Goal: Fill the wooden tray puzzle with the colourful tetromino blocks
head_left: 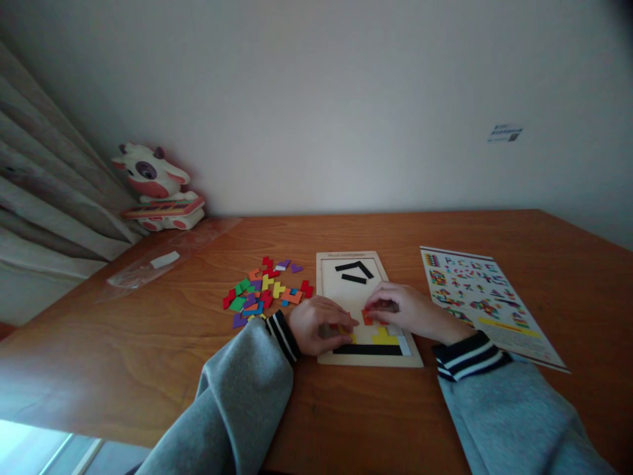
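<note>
The table (148,382) was orange-brown with streaky grain. The board (368,361) had a pale tan rim and a whitish bed, black strips (353,279) toward 12 and 6 o'clock, yellow blocks (386,337) near 6 and an orange-red block (366,317) near its middle. At 9 o'clock from it, the pile (267,299) mixed red, orange, yellow, green, blue and purple. The grey sleeves (252,382) ended in black-and-white striped cuffs (283,336).

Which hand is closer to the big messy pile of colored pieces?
Left. The left hand is just right of the pile; the right hand is farther away, over the board.
</note>
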A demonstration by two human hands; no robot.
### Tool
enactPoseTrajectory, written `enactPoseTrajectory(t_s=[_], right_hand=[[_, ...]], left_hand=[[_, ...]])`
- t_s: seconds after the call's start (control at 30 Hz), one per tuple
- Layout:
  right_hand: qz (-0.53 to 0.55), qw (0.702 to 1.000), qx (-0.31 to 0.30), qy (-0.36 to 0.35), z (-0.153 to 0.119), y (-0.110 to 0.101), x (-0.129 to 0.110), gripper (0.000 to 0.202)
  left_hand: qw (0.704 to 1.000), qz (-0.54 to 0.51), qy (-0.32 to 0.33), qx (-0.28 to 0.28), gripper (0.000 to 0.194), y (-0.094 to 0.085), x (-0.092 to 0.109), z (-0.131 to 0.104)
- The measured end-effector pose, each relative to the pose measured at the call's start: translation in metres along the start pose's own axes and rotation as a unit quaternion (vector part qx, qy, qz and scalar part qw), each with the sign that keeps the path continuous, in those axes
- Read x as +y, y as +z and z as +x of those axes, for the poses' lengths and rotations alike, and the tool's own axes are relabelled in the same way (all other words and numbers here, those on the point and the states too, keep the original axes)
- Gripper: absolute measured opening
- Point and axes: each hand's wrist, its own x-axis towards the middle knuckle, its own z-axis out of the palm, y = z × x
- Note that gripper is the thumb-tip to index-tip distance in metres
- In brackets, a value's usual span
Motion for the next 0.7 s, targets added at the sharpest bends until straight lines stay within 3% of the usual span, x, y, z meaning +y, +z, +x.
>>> enactPoseTrajectory(t_s=[0.2,0.7], right_hand=[[0.019,0.999,-0.024,0.042,-0.003,-0.005,0.004,0.031],[-0.009,0.998,-0.052,0.037,-0.005,-0.011,0.001,0.025]], left_hand=[[0.999,0.014,-0.023,-0.019,0.029,0.001,-0.002,-0.001],[0.999,0.026,-0.011,-0.018,0.024,0.001,-0.004,-0.003]])
